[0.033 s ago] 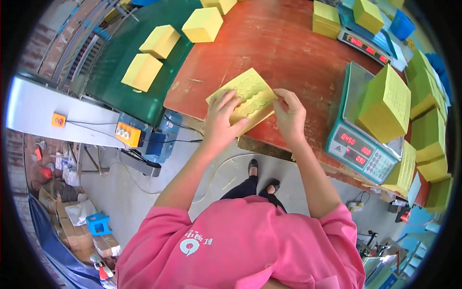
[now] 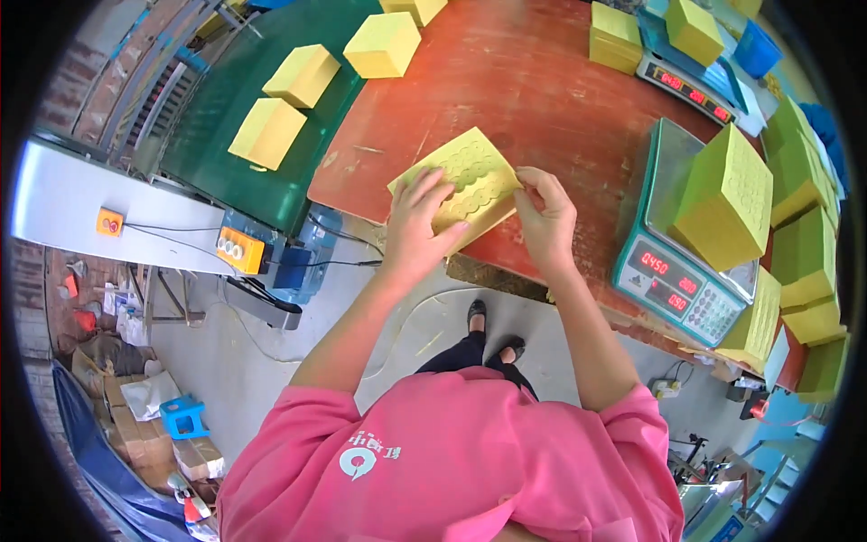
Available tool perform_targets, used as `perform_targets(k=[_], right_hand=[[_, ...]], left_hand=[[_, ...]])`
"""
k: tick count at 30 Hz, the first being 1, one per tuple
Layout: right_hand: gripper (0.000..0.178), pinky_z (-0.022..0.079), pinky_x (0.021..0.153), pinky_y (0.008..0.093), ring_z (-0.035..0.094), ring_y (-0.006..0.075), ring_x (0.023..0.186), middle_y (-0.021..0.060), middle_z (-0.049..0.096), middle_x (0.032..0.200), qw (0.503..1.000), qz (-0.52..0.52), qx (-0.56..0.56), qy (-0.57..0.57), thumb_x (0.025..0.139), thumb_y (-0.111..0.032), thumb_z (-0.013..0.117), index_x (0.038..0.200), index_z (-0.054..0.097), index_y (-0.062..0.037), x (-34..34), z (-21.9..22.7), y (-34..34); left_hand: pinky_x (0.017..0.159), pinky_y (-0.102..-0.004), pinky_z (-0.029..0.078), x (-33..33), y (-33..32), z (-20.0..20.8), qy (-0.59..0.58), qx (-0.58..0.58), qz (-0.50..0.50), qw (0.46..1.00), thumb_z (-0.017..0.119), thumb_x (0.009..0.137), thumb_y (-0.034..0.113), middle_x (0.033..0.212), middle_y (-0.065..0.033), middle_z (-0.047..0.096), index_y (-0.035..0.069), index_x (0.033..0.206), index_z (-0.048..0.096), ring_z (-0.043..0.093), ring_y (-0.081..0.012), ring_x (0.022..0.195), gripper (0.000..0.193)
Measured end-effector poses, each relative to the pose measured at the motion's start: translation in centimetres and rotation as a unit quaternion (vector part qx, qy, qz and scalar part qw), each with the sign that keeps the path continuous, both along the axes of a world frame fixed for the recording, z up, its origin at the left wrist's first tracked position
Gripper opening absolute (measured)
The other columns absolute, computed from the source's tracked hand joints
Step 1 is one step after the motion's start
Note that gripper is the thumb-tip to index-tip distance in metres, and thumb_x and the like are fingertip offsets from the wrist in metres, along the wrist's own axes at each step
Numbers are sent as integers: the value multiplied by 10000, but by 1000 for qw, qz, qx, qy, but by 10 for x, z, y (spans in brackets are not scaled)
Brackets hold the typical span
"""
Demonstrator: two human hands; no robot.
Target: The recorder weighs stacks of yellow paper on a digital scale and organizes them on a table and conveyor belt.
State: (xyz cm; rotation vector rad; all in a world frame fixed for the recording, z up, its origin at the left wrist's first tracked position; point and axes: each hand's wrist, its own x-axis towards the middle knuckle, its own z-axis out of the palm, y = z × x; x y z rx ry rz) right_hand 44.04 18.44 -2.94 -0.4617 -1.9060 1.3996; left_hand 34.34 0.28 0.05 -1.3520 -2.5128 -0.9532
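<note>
A thin stack of yellow sheets with rows of round punched shapes lies tilted at the near edge of a red-brown table. My left hand lies flat on the stack's lower left part, fingers spread over it. My right hand pinches the stack's right corner between thumb and fingers. Both hands grip the same stack.
To the right stands a weighing scale carrying a tall yellow-green stack. More stacks are piled at the far right. On the left, a green conveyor belt carries yellow blocks. A second scale is at the back.
</note>
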Motion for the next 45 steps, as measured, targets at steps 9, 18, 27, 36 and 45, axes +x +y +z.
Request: perform_targets(k=[9, 18, 27, 36, 45], right_hand=[[260, 496, 889, 303, 573, 180, 1105, 112, 585, 1263, 997, 36, -55, 47, 802, 151, 565, 930, 647, -60, 16, -13, -5], [215, 459, 918, 283, 557, 151, 1097, 109, 558, 1302, 966, 42, -242, 81, 836, 140, 562, 911, 632, -49, 13, -8, -9], [162, 473, 858, 262, 576, 117, 1015, 119, 605, 1228, 966, 8, -231, 116, 867, 105, 564, 926, 625, -32, 8, 5, -14], [136, 481, 682, 238, 588, 103, 756, 51, 634, 876, 960, -87, -264, 30, 883, 64, 512, 972, 596, 4, 50, 23, 3], [176, 420, 523, 255, 558, 125, 586, 67, 631, 759, 973, -21, -219, 67, 825, -7, 556, 985, 619, 29, -68, 68, 121]], left_hand=[[1111, -560, 264, 3, -6, -3, 48, 74, -32, 996, 751, 746, 103, 1325, -145, 562, 39, 953, 562, 436, -392, 1315, 287], [1089, -510, 301, -18, -19, 2, -114, 141, -81, 980, 585, 758, -32, 1260, -199, 599, 32, 816, 471, 441, -395, 1317, 143], [1074, -465, 334, -25, -32, 11, -230, 184, -107, 950, 601, 849, -4, 1271, -173, 596, 29, 843, 501, 445, -339, 1317, 106], [984, -344, 446, -30, -57, 20, -331, 312, 83, 887, 460, 995, 82, 1135, -125, 648, -8, 1046, 603, 601, -188, 1080, 176], [1000, -332, 439, -27, -53, -11, -376, 298, 110, 871, 498, 982, 95, 1208, -113, 605, -12, 1155, 577, 566, -194, 1141, 218]])
